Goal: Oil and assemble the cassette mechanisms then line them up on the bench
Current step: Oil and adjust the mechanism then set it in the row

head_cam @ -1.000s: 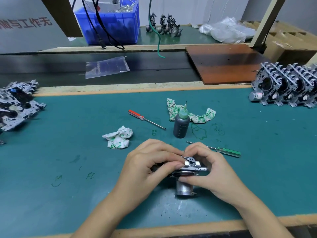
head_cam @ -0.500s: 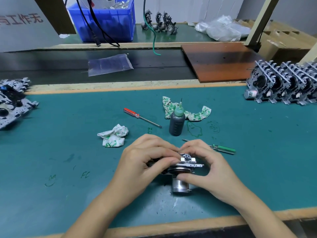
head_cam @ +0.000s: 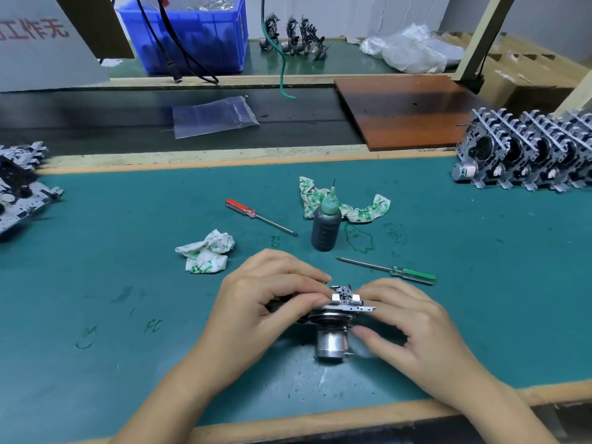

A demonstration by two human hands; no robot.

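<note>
Since a second ago both hands have barely moved on the mechanism, which stays near the front edge of the bench, its silver motor pointing toward the camera. Left hand grips its left side, fingers curled over the top; right hand pinches the right side, thumb beneath. Red characters on the grey sign, cut off at left, read "工作无". Faint scrawls on the mat include "FC". The oil bottle shows graduations too small to read. The row of mechanisms runs off the right edge
</note>
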